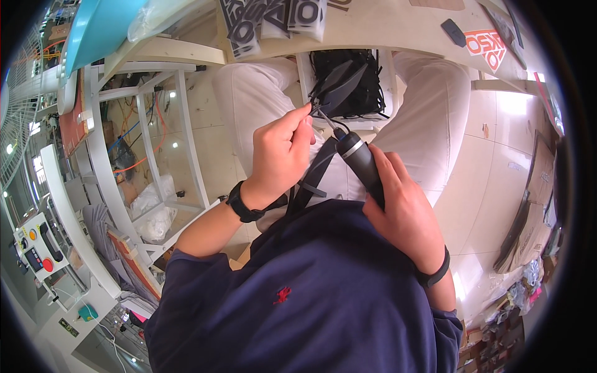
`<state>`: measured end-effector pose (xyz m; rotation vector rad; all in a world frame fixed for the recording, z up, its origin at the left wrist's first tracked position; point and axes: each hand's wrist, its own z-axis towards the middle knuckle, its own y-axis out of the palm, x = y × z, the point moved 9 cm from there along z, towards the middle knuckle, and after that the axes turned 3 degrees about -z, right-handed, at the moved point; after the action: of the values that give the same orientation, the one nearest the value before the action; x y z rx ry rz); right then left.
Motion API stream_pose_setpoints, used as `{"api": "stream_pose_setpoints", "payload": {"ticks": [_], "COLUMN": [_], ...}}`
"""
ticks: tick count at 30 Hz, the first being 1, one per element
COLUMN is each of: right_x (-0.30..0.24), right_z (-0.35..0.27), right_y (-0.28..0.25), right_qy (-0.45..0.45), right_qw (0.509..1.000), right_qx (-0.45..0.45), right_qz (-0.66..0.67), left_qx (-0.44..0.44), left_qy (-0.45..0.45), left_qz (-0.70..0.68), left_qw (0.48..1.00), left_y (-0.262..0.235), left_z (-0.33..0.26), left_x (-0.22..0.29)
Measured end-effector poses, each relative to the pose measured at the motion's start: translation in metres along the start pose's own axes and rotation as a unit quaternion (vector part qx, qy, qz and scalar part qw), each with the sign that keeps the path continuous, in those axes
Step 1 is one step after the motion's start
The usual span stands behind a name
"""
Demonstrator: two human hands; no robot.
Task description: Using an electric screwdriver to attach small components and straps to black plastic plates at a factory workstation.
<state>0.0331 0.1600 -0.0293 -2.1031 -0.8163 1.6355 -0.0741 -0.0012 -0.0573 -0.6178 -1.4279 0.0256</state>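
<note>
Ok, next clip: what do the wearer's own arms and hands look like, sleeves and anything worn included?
The left hand and right hand are ungloved. A broad black band, perhaps a watch, circles the left wrist; a slimmer black wristband circles the right. Both forearms are bare below the short sleeves of a dark navy shirt.

- The handheld tool is coloured black, ringed in silver.
- The strips are coloured black.
- The navy shirt is marked with a red emblem.
- The tabletop is toned beige.
</note>
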Motion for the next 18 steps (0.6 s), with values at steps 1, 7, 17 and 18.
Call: {"api": "stream_pose_setpoints", "payload": {"ticks": [1,7,17,18], "right_x": [-0.001,-0.003,-0.007,-0.007], "right_z": [0.0,0.001,0.004,0.005], "right_y": [0.0,-0.001,0.0,-0.002], "right_qy": [0.0,-0.003,-0.001,-0.001], "right_qw": [1.0,1.0,0.992,0.992], "right_qx": [-0.001,-0.002,0.009,0.009], "right_qz": [-0.001,0.015,0.125,0.126], "left_qx": [0.0,0.016,0.066,0.067], "left_qy": [0.0,0.008,0.062,0.07], "left_qz": [0.0,0.016,0.066,0.069], "left_qw": [1.0,1.0,0.994,0.993], "left_y": [0.0,0.0,0.0,0.0], "left_z": [0.0,-0.001,0.001,0.001], "left_x": [0.0,0.004,0.013,0.016]}}
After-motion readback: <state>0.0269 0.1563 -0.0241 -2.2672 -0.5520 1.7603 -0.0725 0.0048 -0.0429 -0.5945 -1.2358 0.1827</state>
